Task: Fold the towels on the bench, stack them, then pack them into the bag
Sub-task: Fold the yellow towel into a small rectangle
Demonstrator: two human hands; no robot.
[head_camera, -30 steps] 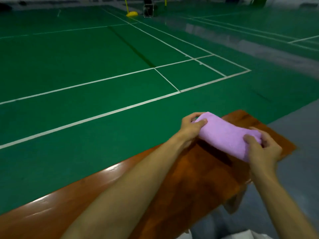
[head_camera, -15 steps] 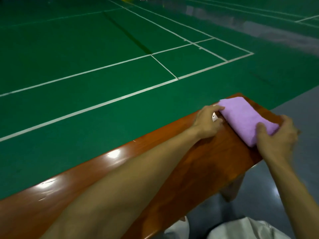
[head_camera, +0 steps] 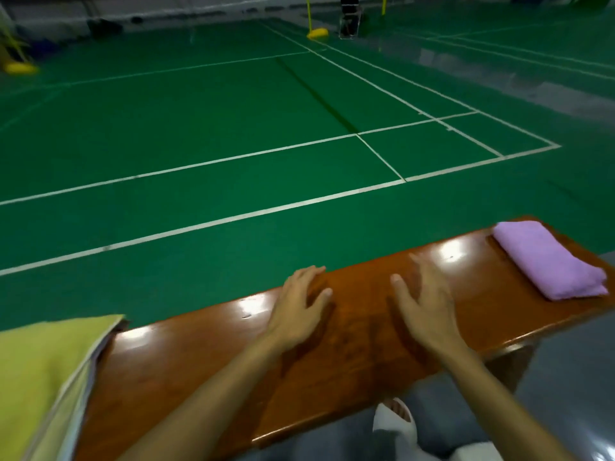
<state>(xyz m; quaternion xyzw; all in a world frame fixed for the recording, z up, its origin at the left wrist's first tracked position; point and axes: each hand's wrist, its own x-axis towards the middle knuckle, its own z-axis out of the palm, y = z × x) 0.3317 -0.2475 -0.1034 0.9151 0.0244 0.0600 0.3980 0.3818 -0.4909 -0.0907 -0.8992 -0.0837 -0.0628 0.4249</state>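
A folded purple towel lies at the right end of the glossy brown wooden bench, with neither hand on it. My left hand and my right hand hover over the middle of the bench, fingers spread and holding nothing. A yellow-green towel covers the bench's left end, with a grey-white layer showing along its right edge. No bag is in view.
Beyond the bench stretches a green badminton court with white lines. Yellow post bases stand far back. Grey floor runs on my side, where my foot in a white slipper shows under the bench edge.
Both hands have let go of the purple towel, which now lies at the bench's right end. The hands moved left to the bench's middle. The view swung left, bringing in the yellow-green towel.
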